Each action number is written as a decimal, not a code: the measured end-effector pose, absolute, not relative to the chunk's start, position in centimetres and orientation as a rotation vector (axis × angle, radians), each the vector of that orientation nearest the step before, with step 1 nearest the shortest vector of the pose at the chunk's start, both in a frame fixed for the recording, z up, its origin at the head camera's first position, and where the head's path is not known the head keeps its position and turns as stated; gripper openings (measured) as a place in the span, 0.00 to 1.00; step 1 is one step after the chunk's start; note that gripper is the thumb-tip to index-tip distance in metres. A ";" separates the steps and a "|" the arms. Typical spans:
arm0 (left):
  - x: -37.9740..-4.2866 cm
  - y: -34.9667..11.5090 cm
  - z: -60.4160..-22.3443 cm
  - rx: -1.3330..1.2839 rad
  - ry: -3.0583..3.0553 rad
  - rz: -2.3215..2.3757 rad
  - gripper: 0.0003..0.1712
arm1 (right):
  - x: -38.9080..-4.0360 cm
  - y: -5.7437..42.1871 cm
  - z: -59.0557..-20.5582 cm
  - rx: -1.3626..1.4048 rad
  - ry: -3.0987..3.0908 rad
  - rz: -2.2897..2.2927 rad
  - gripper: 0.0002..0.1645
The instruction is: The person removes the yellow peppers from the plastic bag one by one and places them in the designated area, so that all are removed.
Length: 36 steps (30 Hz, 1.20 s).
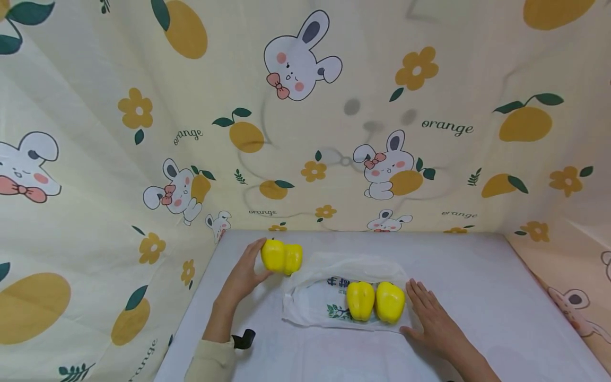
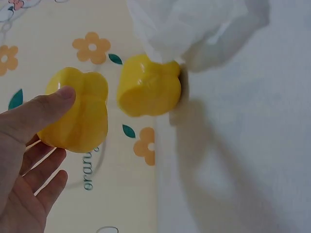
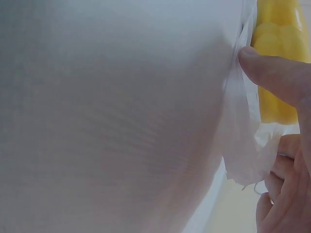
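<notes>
My left hand [image 1: 244, 273] grips a yellow bell pepper [image 1: 273, 255] between thumb and fingers at the table's back left. In the left wrist view the thumb lies across this pepper [image 2: 80, 114], held off the table. A second yellow bell pepper [image 1: 293, 259] sits just to its right; the left wrist view shows it [image 2: 148, 90] apart from the held one. Two more yellow bell peppers [image 1: 360, 301] [image 1: 390, 302] lie side by side on a white plastic bag [image 1: 310, 310]. With fingers extended, my right hand [image 1: 436, 321] touches the bag's right edge; its thumb [image 3: 272, 73] lies against the plastic.
A white cloth covers the table [image 1: 477, 281]. Behind and beside it hangs a printed curtain [image 1: 296, 180] with rabbits and oranges. A black strap end [image 1: 244, 339] sticks out at the left wrist. Printed text and a green plant show on the bag.
</notes>
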<state>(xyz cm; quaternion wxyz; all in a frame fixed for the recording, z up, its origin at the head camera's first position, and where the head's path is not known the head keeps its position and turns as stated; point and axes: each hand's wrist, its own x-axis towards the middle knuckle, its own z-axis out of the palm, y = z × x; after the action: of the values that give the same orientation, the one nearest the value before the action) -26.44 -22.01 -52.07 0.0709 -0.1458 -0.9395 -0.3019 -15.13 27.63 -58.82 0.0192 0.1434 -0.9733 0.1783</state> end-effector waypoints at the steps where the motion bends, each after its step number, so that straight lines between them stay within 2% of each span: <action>1: -26.6 -22.2 -52.2 -0.431 -2.832 -0.906 0.56 | -15.1 27.6 -58.8 0.445 -3.021 0.556 0.69; 19: -29.1 -24.7 -54.8 -0.384 -2.886 -0.998 0.55 | -15.1 27.6 -59.3 0.434 -3.005 0.549 0.70; 36: -30.4 -24.2 -56.3 -0.281 -2.965 -1.028 0.56 | -15.4 27.5 -59.4 0.374 -3.064 0.625 0.75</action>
<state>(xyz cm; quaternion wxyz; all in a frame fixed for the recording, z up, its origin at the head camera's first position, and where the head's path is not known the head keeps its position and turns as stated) -30.38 -24.18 -56.32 -0.0046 -0.0892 -0.9411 -0.3263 -15.38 27.47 -59.37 -0.0038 0.1186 -0.9729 0.1986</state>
